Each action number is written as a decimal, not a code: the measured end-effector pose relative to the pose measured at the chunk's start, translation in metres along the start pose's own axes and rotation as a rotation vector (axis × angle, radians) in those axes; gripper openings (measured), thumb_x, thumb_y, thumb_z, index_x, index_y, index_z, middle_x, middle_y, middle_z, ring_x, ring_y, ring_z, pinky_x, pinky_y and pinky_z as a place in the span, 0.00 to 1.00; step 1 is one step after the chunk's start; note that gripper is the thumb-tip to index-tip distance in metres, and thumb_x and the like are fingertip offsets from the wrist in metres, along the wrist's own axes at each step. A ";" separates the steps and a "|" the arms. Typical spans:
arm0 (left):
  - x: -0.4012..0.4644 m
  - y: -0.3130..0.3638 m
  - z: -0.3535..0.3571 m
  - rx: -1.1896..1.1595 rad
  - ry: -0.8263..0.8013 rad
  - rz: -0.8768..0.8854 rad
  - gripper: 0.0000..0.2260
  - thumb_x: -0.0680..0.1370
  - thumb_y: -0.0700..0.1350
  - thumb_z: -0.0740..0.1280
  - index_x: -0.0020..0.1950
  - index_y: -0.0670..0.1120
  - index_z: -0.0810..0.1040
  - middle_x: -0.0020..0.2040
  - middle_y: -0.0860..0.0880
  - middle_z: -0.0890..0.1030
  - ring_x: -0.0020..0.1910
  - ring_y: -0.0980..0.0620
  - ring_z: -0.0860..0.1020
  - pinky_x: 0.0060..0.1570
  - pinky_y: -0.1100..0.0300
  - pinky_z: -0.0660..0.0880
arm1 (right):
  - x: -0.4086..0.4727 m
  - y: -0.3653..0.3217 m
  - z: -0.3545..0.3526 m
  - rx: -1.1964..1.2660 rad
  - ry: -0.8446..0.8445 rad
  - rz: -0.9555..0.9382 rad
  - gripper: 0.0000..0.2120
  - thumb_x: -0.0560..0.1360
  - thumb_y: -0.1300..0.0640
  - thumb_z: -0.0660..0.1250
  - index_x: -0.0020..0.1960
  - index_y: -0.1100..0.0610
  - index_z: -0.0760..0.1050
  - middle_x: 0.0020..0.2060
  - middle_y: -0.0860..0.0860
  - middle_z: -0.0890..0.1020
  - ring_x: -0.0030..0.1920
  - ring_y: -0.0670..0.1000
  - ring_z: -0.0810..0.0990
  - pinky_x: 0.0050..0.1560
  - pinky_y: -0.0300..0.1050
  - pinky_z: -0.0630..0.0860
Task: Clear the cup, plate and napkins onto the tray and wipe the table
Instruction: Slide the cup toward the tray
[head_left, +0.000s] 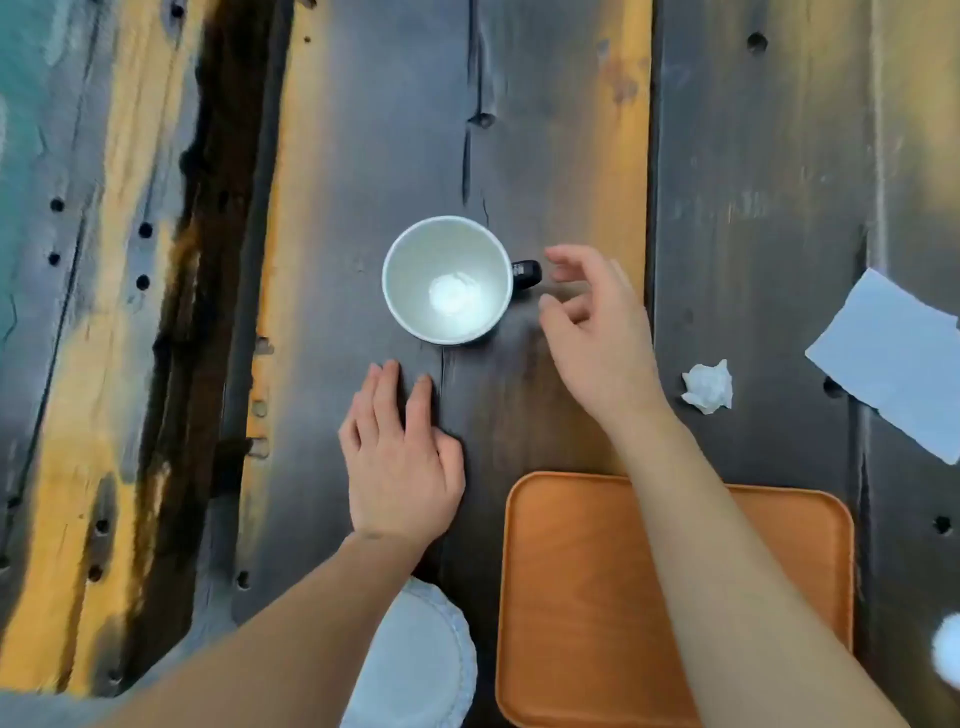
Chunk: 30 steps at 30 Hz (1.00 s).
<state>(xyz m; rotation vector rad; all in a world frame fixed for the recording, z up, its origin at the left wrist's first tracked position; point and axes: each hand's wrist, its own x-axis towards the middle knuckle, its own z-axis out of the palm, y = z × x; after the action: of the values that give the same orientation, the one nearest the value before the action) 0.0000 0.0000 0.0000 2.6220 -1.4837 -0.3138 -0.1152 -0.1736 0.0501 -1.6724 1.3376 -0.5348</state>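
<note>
Just right of the cup (447, 279) — beside its handle, seemingly not touching — the right hand (592, 327) hovers, fingers loosely spread.

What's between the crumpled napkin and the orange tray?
Nothing but bare dark wooden table. In the head view, the crumpled napkin sits apart from the orange tray, just beyond its far right edge, with the right forearm crossing nearby.

One cup (447, 280), one plate (423, 660), one tray (571, 597), two crumpled napkins (707, 387), one flat sheet (893, 358).

Cup (447, 280) behind tray (571, 571) (plate (421, 660) seemingly left).
</note>
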 end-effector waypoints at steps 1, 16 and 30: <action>0.001 0.000 0.000 -0.014 -0.005 -0.008 0.23 0.76 0.48 0.58 0.69 0.42 0.75 0.74 0.36 0.69 0.76 0.37 0.65 0.70 0.41 0.64 | 0.005 0.001 0.001 -0.049 -0.010 -0.044 0.17 0.78 0.60 0.65 0.64 0.47 0.75 0.54 0.45 0.76 0.40 0.44 0.79 0.52 0.40 0.78; 0.001 -0.003 0.005 -0.031 0.058 -0.002 0.25 0.75 0.48 0.59 0.71 0.43 0.74 0.75 0.39 0.70 0.77 0.41 0.64 0.72 0.42 0.64 | 0.034 -0.001 0.002 -0.505 -0.284 -0.223 0.05 0.82 0.57 0.57 0.56 0.57 0.69 0.43 0.54 0.80 0.42 0.59 0.77 0.42 0.56 0.76; 0.002 -0.004 0.010 0.040 -0.001 0.049 0.31 0.78 0.48 0.52 0.82 0.41 0.56 0.82 0.43 0.56 0.82 0.44 0.52 0.81 0.45 0.52 | -0.052 0.034 -0.040 -0.262 0.106 -0.118 0.06 0.80 0.65 0.58 0.55 0.61 0.71 0.38 0.50 0.79 0.39 0.54 0.76 0.39 0.40 0.63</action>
<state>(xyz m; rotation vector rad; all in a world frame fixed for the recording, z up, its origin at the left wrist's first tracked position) 0.0020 0.0005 -0.0110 2.6115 -1.5679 -0.2842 -0.1820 -0.1406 0.0516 -1.9695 1.4408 -0.5413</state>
